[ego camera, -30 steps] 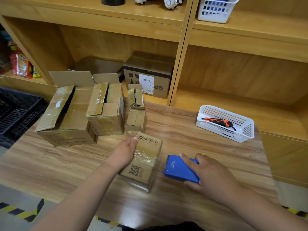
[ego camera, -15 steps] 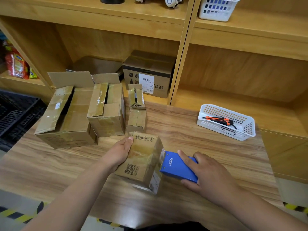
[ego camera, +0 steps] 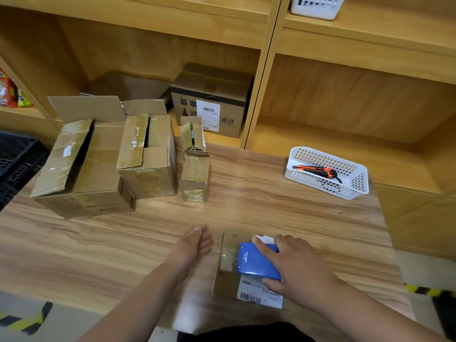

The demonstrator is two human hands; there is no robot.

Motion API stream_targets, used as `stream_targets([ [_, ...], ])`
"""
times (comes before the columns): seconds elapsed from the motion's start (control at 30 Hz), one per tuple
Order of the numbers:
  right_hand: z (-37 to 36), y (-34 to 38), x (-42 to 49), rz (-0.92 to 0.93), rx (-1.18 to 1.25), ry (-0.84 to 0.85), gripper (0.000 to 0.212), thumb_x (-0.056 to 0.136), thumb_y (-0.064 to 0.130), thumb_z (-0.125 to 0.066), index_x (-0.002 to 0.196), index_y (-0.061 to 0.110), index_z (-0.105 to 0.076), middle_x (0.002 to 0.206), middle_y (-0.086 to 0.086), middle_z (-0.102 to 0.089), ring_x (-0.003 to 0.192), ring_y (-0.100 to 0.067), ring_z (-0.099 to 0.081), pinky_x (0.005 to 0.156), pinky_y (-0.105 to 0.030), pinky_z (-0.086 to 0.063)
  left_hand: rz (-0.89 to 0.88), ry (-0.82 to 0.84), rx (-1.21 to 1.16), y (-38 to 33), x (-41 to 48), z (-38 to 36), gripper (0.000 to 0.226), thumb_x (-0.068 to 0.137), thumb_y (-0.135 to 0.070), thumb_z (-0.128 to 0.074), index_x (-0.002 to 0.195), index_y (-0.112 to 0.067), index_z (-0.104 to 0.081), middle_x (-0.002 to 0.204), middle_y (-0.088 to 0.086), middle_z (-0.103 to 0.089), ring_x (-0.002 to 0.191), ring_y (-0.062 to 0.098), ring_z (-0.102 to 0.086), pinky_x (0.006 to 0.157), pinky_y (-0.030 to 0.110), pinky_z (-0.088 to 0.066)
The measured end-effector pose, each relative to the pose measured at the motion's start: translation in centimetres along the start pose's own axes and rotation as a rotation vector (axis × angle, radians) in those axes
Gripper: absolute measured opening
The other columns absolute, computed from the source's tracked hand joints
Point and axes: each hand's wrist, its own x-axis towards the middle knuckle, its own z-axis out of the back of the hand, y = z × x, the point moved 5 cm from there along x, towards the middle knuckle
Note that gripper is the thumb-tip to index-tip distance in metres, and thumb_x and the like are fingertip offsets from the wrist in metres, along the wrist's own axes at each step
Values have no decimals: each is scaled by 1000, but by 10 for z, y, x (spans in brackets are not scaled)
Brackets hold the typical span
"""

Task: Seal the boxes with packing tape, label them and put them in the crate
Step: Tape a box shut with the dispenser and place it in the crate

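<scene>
A worker's right hand [ego camera: 298, 270] clamps a blue label printer [ego camera: 254, 261] flat on top of a small box [ego camera: 228, 262] at the near side of the bench [ego camera: 271, 206]. The thumb is on the printer's near edge and the fingers [ego camera: 262, 246] reach over its far edge, where a white strip pokes out. A barcoded label [ego camera: 256, 293] already lies on the box top, just under the thumb.

The left hand [ego camera: 195, 245] lies just left of the box, its fingers [ego camera: 197, 233] straight, close together and gripping nothing. Motion blur hides whether they touch the cardboard.

This looks like the labelling step for this box. The next move seems to call for lifting the printer clear, pressing the label flat and carrying the box to the black crate [ego camera: 17, 164], well off to the left of the left fingers, past the bench end.

Three open boxes [ego camera: 148, 159] stand beyond the left fingertips, flaps up and not yet sealed. A white basket [ego camera: 323, 187] holding an orange cutter [ego camera: 315, 170] sits well beyond the right fingers.
</scene>
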Motion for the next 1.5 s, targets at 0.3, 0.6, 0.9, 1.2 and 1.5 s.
stream_targets([
  [0.3, -8, 12, 13, 16, -47, 129, 78, 43, 65, -70, 108, 24, -72, 70, -5, -62, 56, -17, -57, 48, -28, -46, -268, 45, 480, -7, -14, -25, 41, 101, -22, -34, 142, -22, -37, 147, 1, -40, 133, 9, -35, 106, 17, -23],
  [0.6, 0, 7, 9, 35, 26, 192, 78, 74, 62, -56, 143, 30, -39, 107, -6, -59, 88, -23, -57, 73, -35, -47, -252, -29, 624, 11, -9, -47, 51, 102, -22, -31, 148, -36, -14, 127, 8, -57, 108, 20, -58, 91, 26, -43],
  [0.9, 6, -22, -11, 66, 94, 257, 80, 91, 62, -38, 148, 37, 12, 130, -2, -34, 113, -21, -41, 90, -30, -34, -298, -100, 802, 9, -3, -46, 49, 102, -28, -29, 149, -33, -18, 130, 8, -57, 108, 27, -59, 88, 33, -47],
  [1.2, -5, -105, -80, 33, 59, 327, 81, 88, 69, -33, 137, 46, 27, 104, 10, -21, 89, -8, -29, 78, -20, -31, -422, -166, 837, 1, -12, -50, 44, 101, -19, -33, 146, -18, -31, 153, 6, -27, 145, 18, -12, 110, 18, -5],
  [1.5, -32, -145, -114, -2, 52, 354, 82, 88, 70, -32, 131, 47, 34, 104, 11, -23, 88, -7, -30, 76, -19, -28, -449, -221, 844, 0, -17, -55, 43, 101, -19, -35, 144, -18, -35, 154, 9, -24, 145, 19, -5, 108, 18, 2],
])
